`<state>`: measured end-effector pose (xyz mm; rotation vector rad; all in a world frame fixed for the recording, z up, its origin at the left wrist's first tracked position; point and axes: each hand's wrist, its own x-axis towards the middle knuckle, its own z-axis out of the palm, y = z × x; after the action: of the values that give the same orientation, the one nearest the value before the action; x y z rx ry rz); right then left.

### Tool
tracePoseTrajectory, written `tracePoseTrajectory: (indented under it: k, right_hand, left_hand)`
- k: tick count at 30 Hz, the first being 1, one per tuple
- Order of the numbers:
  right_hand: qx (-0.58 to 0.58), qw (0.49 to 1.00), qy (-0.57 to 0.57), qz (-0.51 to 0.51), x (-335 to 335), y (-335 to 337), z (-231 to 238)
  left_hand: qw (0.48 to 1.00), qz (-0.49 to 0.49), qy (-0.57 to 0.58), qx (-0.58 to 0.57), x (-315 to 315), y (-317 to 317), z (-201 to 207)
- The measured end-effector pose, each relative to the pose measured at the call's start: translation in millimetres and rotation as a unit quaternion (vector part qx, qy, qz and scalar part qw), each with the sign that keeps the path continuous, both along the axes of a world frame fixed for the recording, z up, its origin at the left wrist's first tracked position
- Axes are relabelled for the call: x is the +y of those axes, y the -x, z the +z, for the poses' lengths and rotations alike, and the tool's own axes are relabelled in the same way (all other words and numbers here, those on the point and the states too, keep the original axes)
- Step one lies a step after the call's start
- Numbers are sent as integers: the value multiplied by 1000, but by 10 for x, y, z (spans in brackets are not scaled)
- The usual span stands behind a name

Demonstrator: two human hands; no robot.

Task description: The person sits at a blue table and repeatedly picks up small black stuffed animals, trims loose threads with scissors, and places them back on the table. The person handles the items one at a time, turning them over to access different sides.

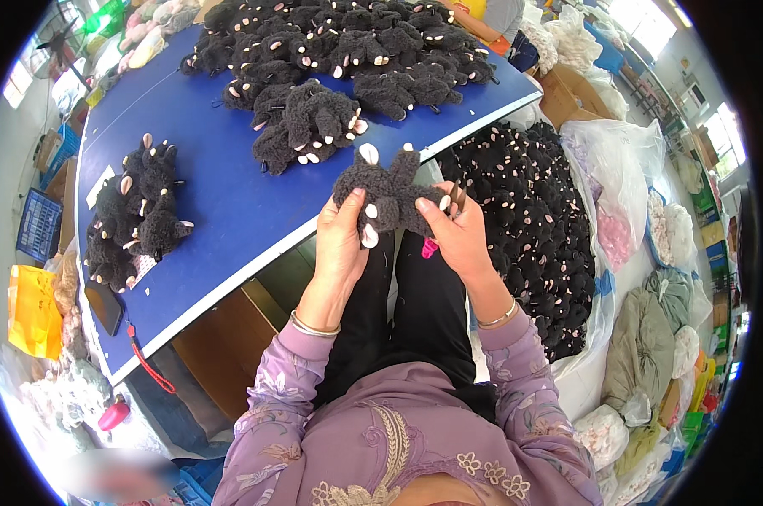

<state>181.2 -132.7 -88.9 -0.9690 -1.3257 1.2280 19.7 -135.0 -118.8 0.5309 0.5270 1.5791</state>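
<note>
As left fingers (350,209) grip a black plush (386,212), right fingers (435,218) pinch it; table (225,185) ahead.

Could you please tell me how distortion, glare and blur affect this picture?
Head view: the blue table looks bowed along its left edge; the upper-right window glares white; a lower-left patch is heavily blurred; the black plush toy between left hand and right hand looks fairly sharp.

Cut off at top: black plush heap (365,46); another person (501,18). Behind held plush toy (386,190): most fingertips of left hand (341,232), hidden. Partly covered by right hand (466,240): dark object (458,198), kind unclear. Blurred out: reddish shape (120,476), lower left.
</note>
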Motion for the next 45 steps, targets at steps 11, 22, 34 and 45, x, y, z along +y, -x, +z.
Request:
tracePoseTrajectory:
  k: [11,22,34,45]
  right_hand:
    - [-47,995,-14,86,-117,-189,-120]
    - [-6,999,39,9,30,-73,126]
    - [-76,996,-48,-18,65,-100,-67]
    - [-199,977,-1,81,251,-103,262]
  left_hand:
    - [999,-41,-12,-8,103,164,48]
    - [994,-105,0,3,163,125,81]
    - [978,-73,2,198,40,1,-78]
    - [937,-61,-49,341,-79,-81,50]
